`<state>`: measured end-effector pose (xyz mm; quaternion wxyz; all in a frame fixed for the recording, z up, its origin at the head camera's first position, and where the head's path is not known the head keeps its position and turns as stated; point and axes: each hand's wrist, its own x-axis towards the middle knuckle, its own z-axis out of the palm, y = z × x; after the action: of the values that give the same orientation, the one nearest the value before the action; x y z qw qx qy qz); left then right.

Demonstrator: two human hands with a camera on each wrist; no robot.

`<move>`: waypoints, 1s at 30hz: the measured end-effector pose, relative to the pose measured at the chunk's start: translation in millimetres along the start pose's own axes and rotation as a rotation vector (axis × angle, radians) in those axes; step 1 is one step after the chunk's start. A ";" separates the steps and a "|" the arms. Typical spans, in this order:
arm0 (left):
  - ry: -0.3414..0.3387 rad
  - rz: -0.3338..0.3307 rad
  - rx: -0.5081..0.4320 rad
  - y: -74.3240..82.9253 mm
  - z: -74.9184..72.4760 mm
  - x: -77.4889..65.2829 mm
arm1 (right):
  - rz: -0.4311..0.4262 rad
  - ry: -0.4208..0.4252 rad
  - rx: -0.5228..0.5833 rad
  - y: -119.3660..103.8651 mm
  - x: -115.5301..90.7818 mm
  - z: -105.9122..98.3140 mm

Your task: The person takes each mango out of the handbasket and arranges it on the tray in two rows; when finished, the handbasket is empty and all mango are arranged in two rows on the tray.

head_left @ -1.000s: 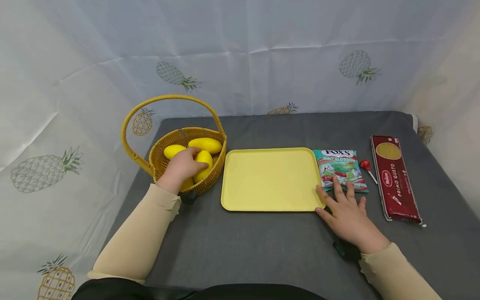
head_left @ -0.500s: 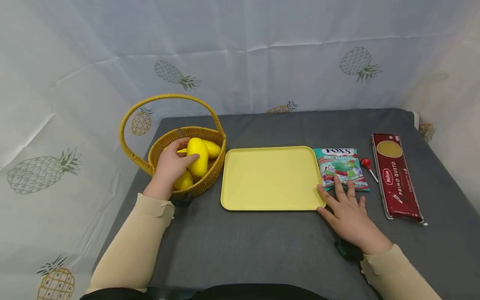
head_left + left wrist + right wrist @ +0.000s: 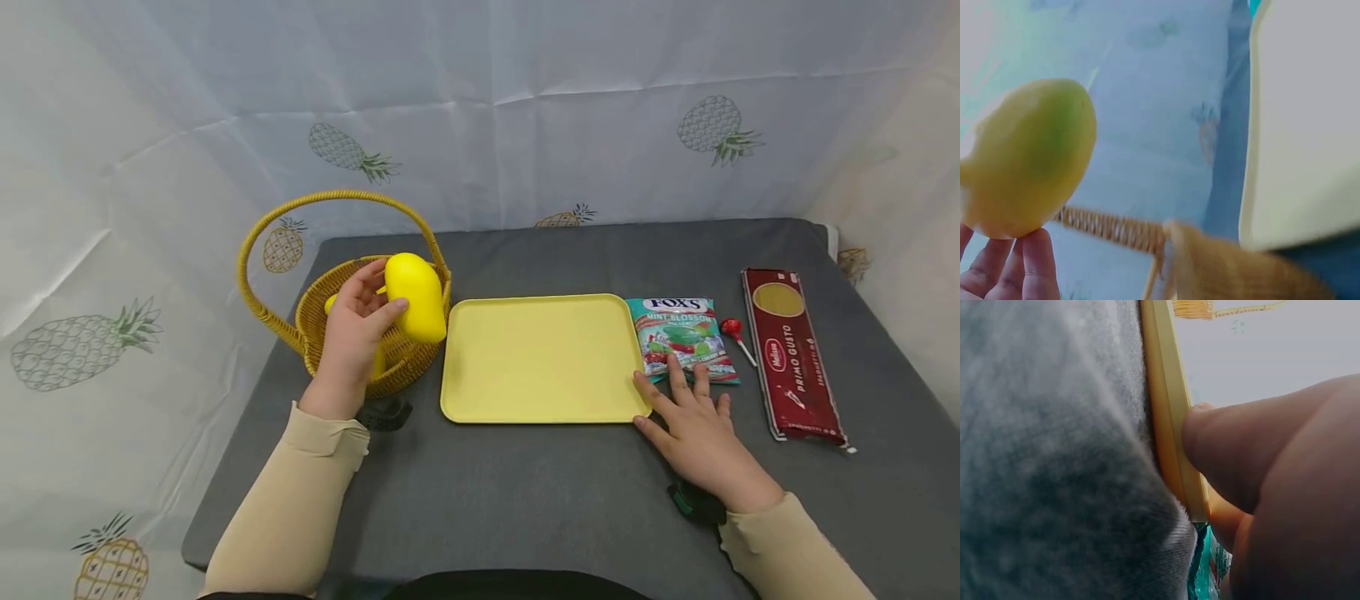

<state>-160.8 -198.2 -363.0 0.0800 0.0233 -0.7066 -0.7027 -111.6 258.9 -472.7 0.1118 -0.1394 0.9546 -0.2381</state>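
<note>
My left hand [image 3: 347, 346] holds a smooth yellow mango [image 3: 416, 300] between thumb and fingers, raised over the right side of the wicker basket [image 3: 411, 367]. A greenish blush shows on this mango [image 3: 1041, 150] in the left wrist view, with fingertips pressed to its lower side. More yellow fruit lies inside the basket, mostly hidden by the hand. My right hand [image 3: 701, 442] lies with fingers spread at the near right corner of the yellow tray [image 3: 543, 358]. Its thumb touches the tray's edge, and its longer fingertips reach the Fox's candy bag [image 3: 681, 337].
Right of the candy bag lie a red lollipop [image 3: 731, 327] and a dark red spaghetti packet [image 3: 792, 358]. The basket's tall arched handle [image 3: 341, 195] rises on the left. A pineapple-print cloth [image 3: 495, 150] hangs behind the grey table [image 3: 525, 492].
My left hand has picked a mango out of the basket, lifting it and moving it toward the basket's right rim. The right hand has stayed in place.
</note>
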 end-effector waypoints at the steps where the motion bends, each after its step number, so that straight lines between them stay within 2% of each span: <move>1: -0.015 0.012 -0.016 -0.6 4.8 -1.3 | 0.001 0.001 0.001 0.3 -0.2 0.2; 9: -0.131 0.023 -0.077 -13.0 49.8 -5.0 | 0.004 0.010 0.010 1.8 -1.0 1.8; 17: -0.231 -0.054 -0.071 -27.2 90.1 -0.2 | 0.008 0.017 0.010 1.7 0.9 3.0; 24: -0.287 -0.112 -0.064 -40.1 127.0 14.7 | 0.016 0.024 0.018 -0.5 0.5 2.1; 30: -0.317 -0.215 -0.045 -53.1 165.7 32.1 | 0.032 0.022 0.034 -3.0 1.4 2.0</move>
<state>-220.9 -39.5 -413.3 -0.1071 -0.0142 -0.6881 -0.7175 -111.7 255.1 -473.2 0.1073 -0.1198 0.9538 -0.2539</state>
